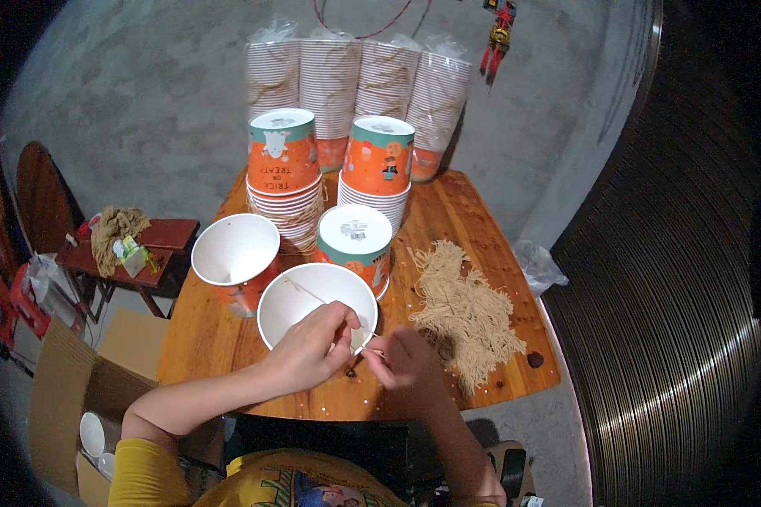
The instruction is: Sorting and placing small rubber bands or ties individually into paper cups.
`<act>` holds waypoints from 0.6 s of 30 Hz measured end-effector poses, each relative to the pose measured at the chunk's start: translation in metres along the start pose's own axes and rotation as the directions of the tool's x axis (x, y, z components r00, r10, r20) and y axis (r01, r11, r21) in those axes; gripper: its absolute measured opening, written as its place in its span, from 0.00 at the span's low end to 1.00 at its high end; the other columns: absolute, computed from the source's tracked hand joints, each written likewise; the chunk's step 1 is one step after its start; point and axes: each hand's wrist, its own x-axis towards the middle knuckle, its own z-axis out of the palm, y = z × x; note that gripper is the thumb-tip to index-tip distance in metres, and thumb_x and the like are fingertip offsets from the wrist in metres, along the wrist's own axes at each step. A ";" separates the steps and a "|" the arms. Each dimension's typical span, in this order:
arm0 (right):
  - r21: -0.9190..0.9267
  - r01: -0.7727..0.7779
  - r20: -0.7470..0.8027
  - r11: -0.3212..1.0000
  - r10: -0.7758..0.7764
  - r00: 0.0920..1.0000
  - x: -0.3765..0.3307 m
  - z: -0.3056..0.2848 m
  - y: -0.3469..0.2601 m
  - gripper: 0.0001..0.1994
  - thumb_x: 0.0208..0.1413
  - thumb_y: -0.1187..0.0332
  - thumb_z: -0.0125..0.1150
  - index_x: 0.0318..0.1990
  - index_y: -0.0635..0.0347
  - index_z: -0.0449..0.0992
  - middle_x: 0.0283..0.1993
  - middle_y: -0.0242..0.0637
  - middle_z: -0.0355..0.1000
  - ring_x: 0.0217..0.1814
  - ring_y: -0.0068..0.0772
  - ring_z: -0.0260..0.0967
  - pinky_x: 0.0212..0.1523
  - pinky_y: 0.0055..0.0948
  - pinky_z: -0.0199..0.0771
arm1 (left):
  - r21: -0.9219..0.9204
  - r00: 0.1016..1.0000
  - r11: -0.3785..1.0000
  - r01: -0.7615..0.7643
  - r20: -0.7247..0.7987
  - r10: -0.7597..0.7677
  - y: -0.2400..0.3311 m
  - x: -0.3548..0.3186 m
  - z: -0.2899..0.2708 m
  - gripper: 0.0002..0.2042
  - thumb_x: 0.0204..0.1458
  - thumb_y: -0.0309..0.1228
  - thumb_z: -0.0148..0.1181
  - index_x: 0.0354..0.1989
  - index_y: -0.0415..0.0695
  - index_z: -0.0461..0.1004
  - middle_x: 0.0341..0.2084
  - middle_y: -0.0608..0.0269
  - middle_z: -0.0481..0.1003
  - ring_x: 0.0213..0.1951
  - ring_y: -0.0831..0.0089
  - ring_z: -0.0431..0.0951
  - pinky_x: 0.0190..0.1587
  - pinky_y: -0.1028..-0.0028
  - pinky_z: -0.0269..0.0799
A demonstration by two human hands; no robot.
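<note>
A white-lined paper bucket point(272, 311) stands mouth up at the near edge of the table, right in front of me. Across its mouth runs a thin beige cord point(304, 290), whose end comes out by the near right rim. My left hand point(314, 348) reaches over the bucket with its fingers closed, pinching the cord. Just right of it, my right hand point(404, 362) has thumb and fingers pinched on the cord's end at the rim. Fingers partly cover the spot where cord and rim meet.
Beige cords point(469, 313) lie heaped on the wooden table point(203, 363). Another bucket point(238, 243) stands left, beside an upside-down one point(355, 232). Bucket stacks point(283, 152) and tall wrapped stacks point(330, 80) rise behind. A cardboard box point(68, 380) is at lower left, near a red bench point(173, 234).
</note>
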 end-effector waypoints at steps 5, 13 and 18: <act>0.064 -0.090 0.009 0.994 0.089 0.996 0.006 -0.008 -0.012 0.11 0.36 0.78 0.63 0.27 0.58 0.67 0.24 0.37 0.65 0.26 0.40 0.65 0.25 0.35 0.66 | 0.168 0.992 0.977 -0.129 0.026 0.126 0.002 -0.001 0.005 0.09 0.46 0.21 0.52 0.36 0.38 0.62 0.28 0.49 0.67 0.32 0.52 0.70 0.35 0.61 0.66; 0.279 -0.287 0.007 0.916 0.297 0.955 -0.007 0.000 -0.019 0.10 0.38 0.76 0.64 0.31 0.58 0.71 0.25 0.37 0.66 0.26 0.40 0.67 0.27 0.35 0.68 | 0.153 0.989 0.978 -0.144 0.005 0.145 0.002 -0.001 0.002 0.10 0.45 0.21 0.54 0.35 0.39 0.62 0.26 0.50 0.67 0.33 0.51 0.70 0.35 0.60 0.66; 0.144 -0.178 -0.076 0.973 0.191 0.979 -0.011 0.007 -0.018 0.09 0.40 0.75 0.64 0.31 0.57 0.72 0.26 0.37 0.68 0.27 0.41 0.68 0.27 0.34 0.69 | 0.134 0.983 0.974 -0.181 0.017 0.180 -0.001 -0.005 0.001 0.10 0.45 0.22 0.55 0.34 0.39 0.62 0.26 0.51 0.66 0.32 0.51 0.69 0.34 0.60 0.66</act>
